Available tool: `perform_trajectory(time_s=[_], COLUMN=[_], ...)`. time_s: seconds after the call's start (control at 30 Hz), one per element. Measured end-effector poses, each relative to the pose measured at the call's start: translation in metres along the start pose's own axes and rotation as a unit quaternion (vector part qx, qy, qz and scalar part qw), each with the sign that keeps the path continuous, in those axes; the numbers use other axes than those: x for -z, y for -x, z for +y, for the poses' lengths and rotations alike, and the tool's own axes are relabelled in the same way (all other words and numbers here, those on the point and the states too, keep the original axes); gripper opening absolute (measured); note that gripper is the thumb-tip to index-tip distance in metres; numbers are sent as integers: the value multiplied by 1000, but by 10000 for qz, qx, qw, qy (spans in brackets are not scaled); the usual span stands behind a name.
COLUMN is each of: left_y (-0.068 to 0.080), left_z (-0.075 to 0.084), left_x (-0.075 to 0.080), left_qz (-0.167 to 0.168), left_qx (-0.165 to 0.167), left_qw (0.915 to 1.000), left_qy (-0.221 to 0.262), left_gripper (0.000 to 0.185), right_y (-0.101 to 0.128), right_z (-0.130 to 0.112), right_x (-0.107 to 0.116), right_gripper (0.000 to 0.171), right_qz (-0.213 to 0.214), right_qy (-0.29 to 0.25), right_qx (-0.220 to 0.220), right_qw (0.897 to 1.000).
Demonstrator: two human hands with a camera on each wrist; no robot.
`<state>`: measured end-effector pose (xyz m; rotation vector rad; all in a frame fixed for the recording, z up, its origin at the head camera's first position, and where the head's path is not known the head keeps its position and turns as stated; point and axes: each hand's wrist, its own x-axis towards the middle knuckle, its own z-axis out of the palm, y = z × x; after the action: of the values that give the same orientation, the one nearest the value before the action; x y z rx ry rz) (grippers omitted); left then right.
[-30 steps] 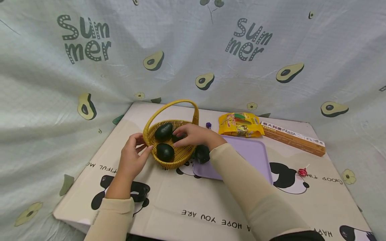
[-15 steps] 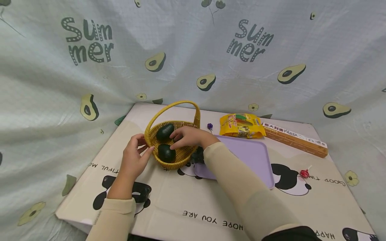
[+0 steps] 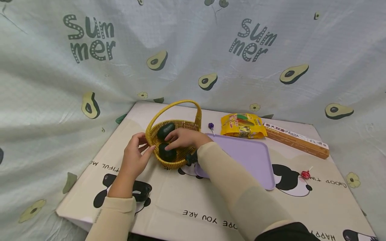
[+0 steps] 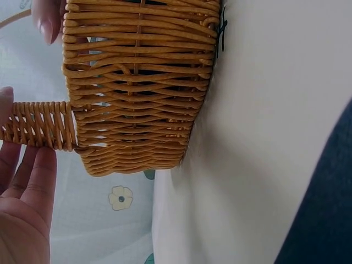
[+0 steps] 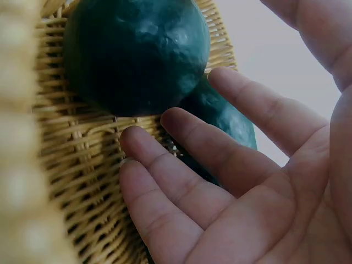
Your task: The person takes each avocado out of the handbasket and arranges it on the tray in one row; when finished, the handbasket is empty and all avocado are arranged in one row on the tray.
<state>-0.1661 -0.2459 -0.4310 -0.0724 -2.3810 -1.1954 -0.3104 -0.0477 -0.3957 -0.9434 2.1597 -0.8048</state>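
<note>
Left hand: at the left of the basket in the head view, the left hand (image 3: pixel 134 155) pinches the foot of the handle (image 3: pixel 187 101) between thumb and fingers, as the left wrist view shows.
Right hand: over the basket, near the middle of the frame, the right hand (image 3: pixel 184 138) has its fingers spread and only slightly bent, with nothing gripped; whether a fingertip touches an avocado is hard to tell.
Basket: the yellow woven basket (image 3: pixel 169 165) stands upright on the table (image 3: pixel 169 197), just left of the frame's centre, its handle arching above.
Avocados: inside the basket lie an upper avocado (image 3: pixel 166 131) and a lower avocado (image 3: pixel 167 154), both dark green, toward its left side.
Dark thing: between basket and right sleeve (image 3: pixel 229 170), a dark thing (image 3: pixel 191 158) is mostly hidden.
Tray: right of centre, the lilac tray (image 3: pixel 250 152) lies flat, partly under the right sleeve in the picture.
Behind the tray: a purple lollipop (image 3: pixel 210 126), a yellow bag (image 3: pixel 243 126) and, further right, a long pasta box (image 3: pixel 297 140).
Lower right: a red lollipop (image 3: pixel 305 174) lies on the table.
Backdrop: pale cloth (image 3: pixel 181 40) printed with avocados and "summer" fills the upper frame.
</note>
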Motion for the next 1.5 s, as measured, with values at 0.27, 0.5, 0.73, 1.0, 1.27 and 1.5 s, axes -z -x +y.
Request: perform_trajectory(time_s=[0.27,0.5,0.73,1.0,1.27,1.5], left_y=[1,0,-2,-1,-1,-2], left_z=[0,-1,-2,-5,-5,-7], left_x=[2,1,1,2,2,1], left_qz=[-33,-44,-3,-16,-2,-17], left_qx=[-17,-44,-245,-272,-271,-258], left_qw=[10000,10000,9995,9994,9994,9994], left_qy=[-11,74,210,218,204,219], left_gripper=[50,49,49,49,49,49], right_y=[-11,-15,-18,-23,-20,-16], right_z=[-3,-10,-14,-13,-14,-16], right_x=[-5,-2,-3,-7,-9,-7], right_gripper=[56,49,51,46,55,56], right_qz=[-188,-509,-626,-562,-857,-897], right_qy=[-96,86,96,-12,-270,145], right_qx=[0,-151,-356,-392,-706,-820], right_qw=[9998,9986,9974,9977,9934,9925])
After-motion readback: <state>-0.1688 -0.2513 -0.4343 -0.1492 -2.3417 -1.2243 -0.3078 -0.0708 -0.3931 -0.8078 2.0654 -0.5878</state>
